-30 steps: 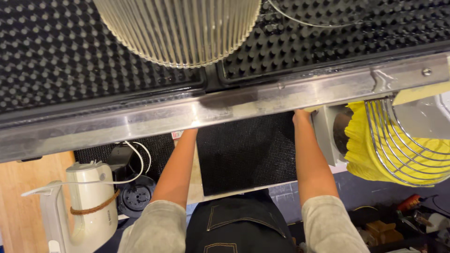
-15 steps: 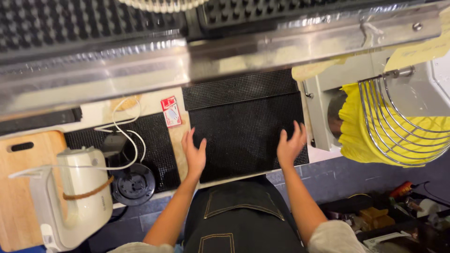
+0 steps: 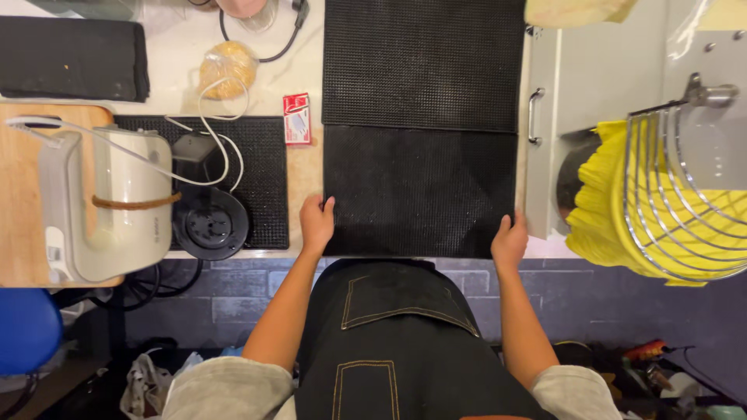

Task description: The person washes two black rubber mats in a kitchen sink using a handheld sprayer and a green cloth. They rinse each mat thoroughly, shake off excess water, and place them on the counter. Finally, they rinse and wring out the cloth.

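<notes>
A black textured mat (image 3: 420, 190) lies on the counter right in front of me. My left hand (image 3: 316, 223) grips its near left corner, thumb on top. My right hand (image 3: 509, 242) grips its near right corner the same way. A second black mat (image 3: 424, 62) of the same width lies just beyond it, edge to edge.
Left of the mats are a small red and white box (image 3: 296, 118), a smaller black mat (image 3: 261, 175) with a round black base (image 3: 209, 224), a white appliance (image 3: 105, 206) on a wooden board (image 3: 15, 194), and a bagged yellow item (image 3: 226, 68). Right stands a wire guard (image 3: 685, 194) with yellow cloth (image 3: 603, 210).
My view has dropped from the shelf edge above to the counter. My hands came down from the metal edge and now hold the near corners of the black mat.
</notes>
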